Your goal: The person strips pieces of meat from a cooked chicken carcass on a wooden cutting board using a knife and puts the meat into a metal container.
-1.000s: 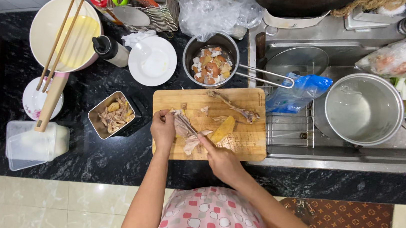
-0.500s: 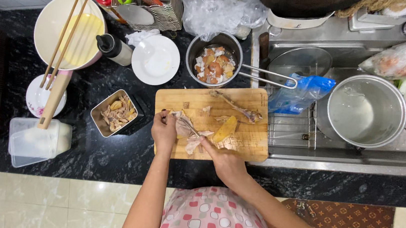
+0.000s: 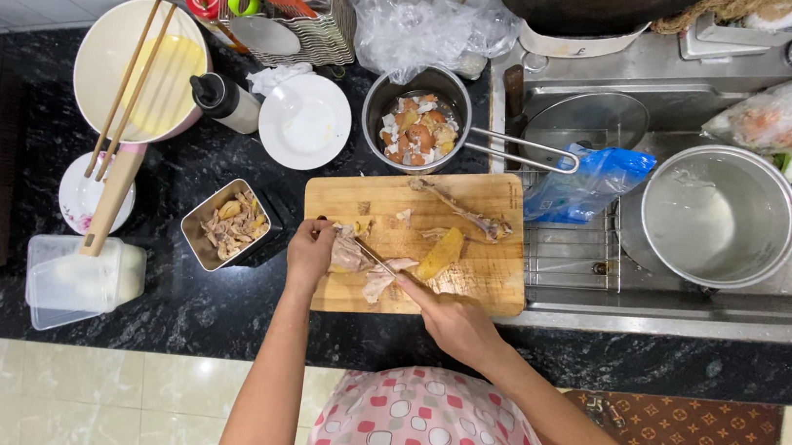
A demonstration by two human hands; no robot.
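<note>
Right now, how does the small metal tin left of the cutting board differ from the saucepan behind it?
The tin is rectangular and has no handle; the saucepan is round with a long wire handle. The tin holds pale shredded meat; the saucepan holds larger mixed chunks. The tin sits nearer the left hand; the saucepan lies beyond the board. Both are metal, open and hold food.

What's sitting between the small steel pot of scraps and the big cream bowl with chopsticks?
In the head view, a white plate and a small dark-capped bottle lie between them.

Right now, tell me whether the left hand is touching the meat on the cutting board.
Touching. The head view shows the left hand pressing its fingers onto the meat on the cutting board.
</note>
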